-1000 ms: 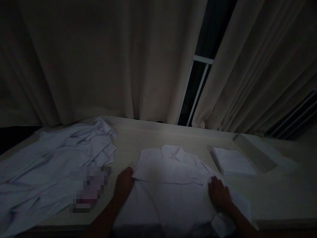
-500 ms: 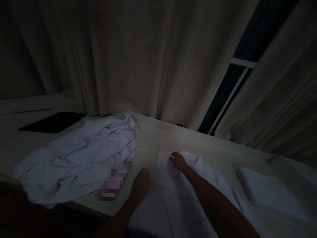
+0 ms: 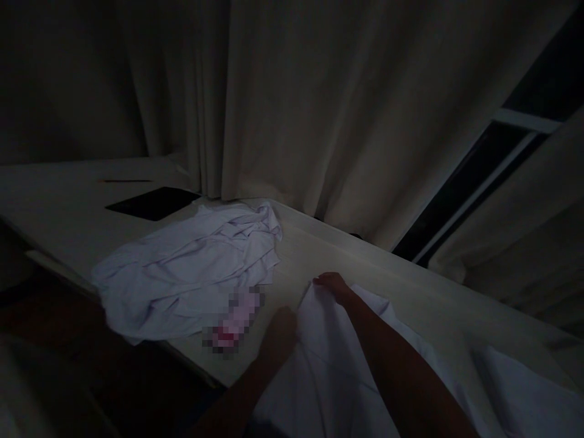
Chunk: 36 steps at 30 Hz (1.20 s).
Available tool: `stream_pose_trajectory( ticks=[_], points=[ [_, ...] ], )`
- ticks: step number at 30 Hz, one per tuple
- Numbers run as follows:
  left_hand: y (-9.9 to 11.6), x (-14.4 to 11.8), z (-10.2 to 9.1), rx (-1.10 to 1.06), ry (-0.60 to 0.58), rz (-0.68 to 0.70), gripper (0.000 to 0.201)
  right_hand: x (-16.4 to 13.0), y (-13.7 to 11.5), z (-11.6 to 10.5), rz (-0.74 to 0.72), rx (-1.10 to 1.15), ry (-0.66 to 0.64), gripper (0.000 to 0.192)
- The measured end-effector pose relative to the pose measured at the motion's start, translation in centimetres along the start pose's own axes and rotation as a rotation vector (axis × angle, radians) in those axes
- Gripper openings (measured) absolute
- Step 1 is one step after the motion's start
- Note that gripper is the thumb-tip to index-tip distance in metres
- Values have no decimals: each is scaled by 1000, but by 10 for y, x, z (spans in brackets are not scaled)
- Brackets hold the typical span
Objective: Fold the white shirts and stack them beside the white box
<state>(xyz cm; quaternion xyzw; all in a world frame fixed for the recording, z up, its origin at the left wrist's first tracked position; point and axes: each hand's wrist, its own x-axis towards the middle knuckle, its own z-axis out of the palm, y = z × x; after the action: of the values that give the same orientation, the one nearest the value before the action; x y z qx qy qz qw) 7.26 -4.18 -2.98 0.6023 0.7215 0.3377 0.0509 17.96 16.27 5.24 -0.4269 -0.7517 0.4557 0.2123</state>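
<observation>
The room is very dim. Heavy pale curtains hang in deep folds across the upper half of the frame, reaching down to the far edge of a light-coloured worktop that runs diagonally from the left to the lower right. At the upper right the curtains part on a dark window with a pale frame bar. A flat black rectangle lies on the worktop at the left. The lower left corner is in deep shadow.
</observation>
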Motion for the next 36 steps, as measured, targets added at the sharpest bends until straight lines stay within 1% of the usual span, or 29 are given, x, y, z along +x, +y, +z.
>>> stream_pose_trajectory(
  ticks=[2,4,7,9,13,15,17,18,19,20,21,22,23,25,26,28,29,31,34,36],
  points=[
    [1,1,-2,-2,8,0,35,0,0,4,5,1,45,46],
    [3,2,-5,-6,18,-6,37,-5,3,4,1,-22,78,48],
    [7,4,-10,-16,32,-15,41,-16,14,-4,11,-111,114,44],
    [9,5,-12,-25,33,-19,42,-23,23,-12,47,-192,135,42],
    [10,5,-15,-24,24,-43,34,-40,34,-22,134,-320,188,40],
    [9,5,-16,-13,25,-64,32,-56,38,-27,140,-354,227,41],
    [7,5,-15,-1,27,-85,30,-82,48,-36,122,-376,279,44],
    [7,5,-15,4,28,-94,29,-100,58,-43,102,-396,314,45],
    [6,5,-14,10,28,-102,28,-121,70,-51,84,-419,363,47],
    [6,5,-14,14,29,-110,28,-144,85,-61,9,-492,440,48],
    [5,6,-13,19,29,-117,27,-169,103,-72,-25,-551,513,49],
    [5,6,-12,23,30,-122,26,-196,122,-84,-24,-592,576,50],
    [5,7,-12,28,30,-125,25,-223,141,-95,-5,-615,630,51],
    [5,8,-11,36,27,-123,23,-275,176,-113,29,-630,678,53],
    [6,8,-11,39,24,-115,21,-299,191,-119,69,-626,709,53],
    [7,10,-12,45,18,-91,20,-338,212,-128,152,-612,726,53],
    [7,10,-12,49,17,-76,20,-352,219,-130,182,-622,718,52],
    [8,11,-15,59,21,-45,20,-370,227,-134,196,-686,672,53],
    [2,11,-22,79,22,-7,19,-375,226,-140,196,-804,609,52],
    [-5,10,-27,126,-14,37,19,-372,221,-143,265,-832,616,52]
  ],
)
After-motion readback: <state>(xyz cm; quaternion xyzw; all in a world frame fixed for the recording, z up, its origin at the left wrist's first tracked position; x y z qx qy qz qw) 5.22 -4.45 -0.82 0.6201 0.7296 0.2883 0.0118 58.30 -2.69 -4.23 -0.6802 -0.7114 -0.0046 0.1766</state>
